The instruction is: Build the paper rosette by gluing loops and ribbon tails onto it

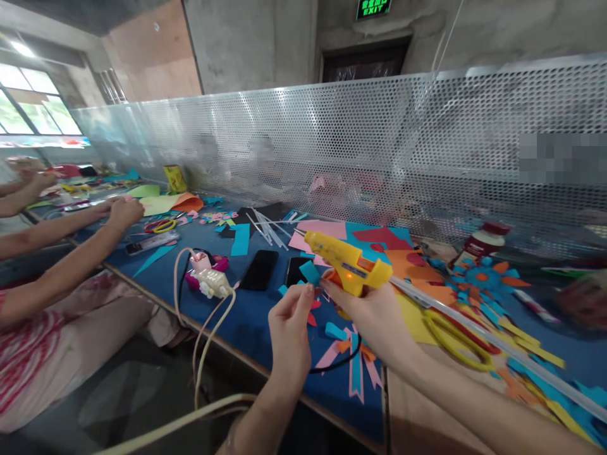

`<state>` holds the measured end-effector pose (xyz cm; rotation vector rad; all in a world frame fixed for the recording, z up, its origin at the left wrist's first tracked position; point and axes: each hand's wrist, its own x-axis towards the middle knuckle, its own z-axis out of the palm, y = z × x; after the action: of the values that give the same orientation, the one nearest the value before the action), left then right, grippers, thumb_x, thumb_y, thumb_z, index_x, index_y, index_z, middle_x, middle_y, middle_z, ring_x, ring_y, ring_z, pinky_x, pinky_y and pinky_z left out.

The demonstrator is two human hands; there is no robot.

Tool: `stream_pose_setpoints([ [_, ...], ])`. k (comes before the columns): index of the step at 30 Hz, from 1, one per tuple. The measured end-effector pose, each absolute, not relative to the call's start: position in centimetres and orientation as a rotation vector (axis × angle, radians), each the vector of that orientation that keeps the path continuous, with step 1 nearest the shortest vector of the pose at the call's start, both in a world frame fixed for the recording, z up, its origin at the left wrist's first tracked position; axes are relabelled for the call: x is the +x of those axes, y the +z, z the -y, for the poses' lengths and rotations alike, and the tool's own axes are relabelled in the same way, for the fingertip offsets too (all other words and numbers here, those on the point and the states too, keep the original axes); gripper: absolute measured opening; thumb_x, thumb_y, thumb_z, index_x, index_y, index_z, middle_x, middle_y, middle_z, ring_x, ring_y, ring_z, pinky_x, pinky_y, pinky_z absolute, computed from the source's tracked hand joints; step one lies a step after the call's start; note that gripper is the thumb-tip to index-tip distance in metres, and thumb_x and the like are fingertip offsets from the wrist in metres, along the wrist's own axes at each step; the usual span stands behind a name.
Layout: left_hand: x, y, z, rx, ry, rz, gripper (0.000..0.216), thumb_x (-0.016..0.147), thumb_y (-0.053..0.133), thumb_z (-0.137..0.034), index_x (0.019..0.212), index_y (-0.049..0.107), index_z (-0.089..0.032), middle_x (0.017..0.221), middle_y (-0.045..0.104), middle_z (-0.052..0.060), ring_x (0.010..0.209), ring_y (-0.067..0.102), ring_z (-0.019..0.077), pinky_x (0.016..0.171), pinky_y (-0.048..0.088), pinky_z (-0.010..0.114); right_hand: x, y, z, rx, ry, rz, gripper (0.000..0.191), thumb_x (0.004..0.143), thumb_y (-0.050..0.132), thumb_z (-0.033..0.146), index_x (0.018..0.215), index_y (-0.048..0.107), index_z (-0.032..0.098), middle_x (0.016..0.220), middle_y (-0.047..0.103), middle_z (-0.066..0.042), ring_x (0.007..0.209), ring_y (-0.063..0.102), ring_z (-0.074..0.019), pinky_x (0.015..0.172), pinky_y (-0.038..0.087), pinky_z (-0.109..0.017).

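My right hand point(379, 316) is wrapped round the grip of a yellow hot glue gun point(348, 259), whose nozzle points left. A long clear glue stick point(474, 328) runs out of its back end, and an orange light glows on its side. Below the gun, my left hand point(290, 328) is closed in a pinch on a small blue paper piece point(310, 272); red paper point(312, 314) shows beside the fingertips. How the pieces join is hidden by the fingers. Just under my hands lies a bow of pink, blue and orange paper strips point(355, 360).
Two phones, one black point(259, 270), lie left of my hands near a power strip point(208, 278) with cords over the table edge. Yellow-handled scissors point(458, 341), a blue paper flower point(484, 278) and a bottle point(481, 243) are right. A perforated metal screen point(284, 151) stands behind. A co-worker's arms point(71, 246) reach in left.
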<state>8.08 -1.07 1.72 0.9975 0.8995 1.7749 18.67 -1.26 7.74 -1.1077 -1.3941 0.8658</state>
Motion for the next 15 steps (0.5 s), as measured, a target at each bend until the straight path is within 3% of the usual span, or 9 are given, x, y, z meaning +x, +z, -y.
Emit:
stream_pose_setpoints([
  [4, 7.3, 1.7, 0.7, 1.020, 1.707, -0.877, 0.022, 0.076, 0.070, -0.036, 0.086, 0.071, -0.016, 0.080, 0.066, 0.002, 0.076, 0.057, 0.0135, 0.069, 0.044, 0.022, 19.5, 7.7, 1.2, -1.132, 0.841, 1.476, 0.020, 0.075, 0.068, 0.035, 0.087, 0.065, 0.020, 0.082, 0.070, -0.002, 0.073, 0.065, -0.0201, 0.059, 0.052, -0.030],
  [9, 6.3, 1.6, 0.0, 1.015, 1.684, -0.797, 0.016, 0.069, 0.076, -0.029, 0.075, 0.069, -0.016, 0.066, 0.062, -0.002, 0.063, 0.053, 0.0089, 0.060, 0.041, 0.018, 20.2, 7.6, 1.2, -1.119, 0.826, 1.571, 0.019, 0.078, 0.065, 0.033, 0.093, 0.067, 0.021, 0.093, 0.071, -0.003, 0.086, 0.066, -0.0211, 0.075, 0.054, -0.032],
  [15, 5.2, 2.2, -0.6, 0.840, 1.769, -0.861, 0.017, 0.066, 0.078, -0.029, 0.069, 0.068, -0.015, 0.065, 0.060, -0.002, 0.065, 0.052, 0.0084, 0.061, 0.040, 0.018, 21.2, 7.6, 1.9, -1.204, 0.710, 1.624, 0.023, 0.081, 0.062, 0.040, 0.097, 0.067, 0.024, 0.082, 0.071, -0.002, 0.068, 0.067, -0.0206, 0.056, 0.055, -0.032],
])
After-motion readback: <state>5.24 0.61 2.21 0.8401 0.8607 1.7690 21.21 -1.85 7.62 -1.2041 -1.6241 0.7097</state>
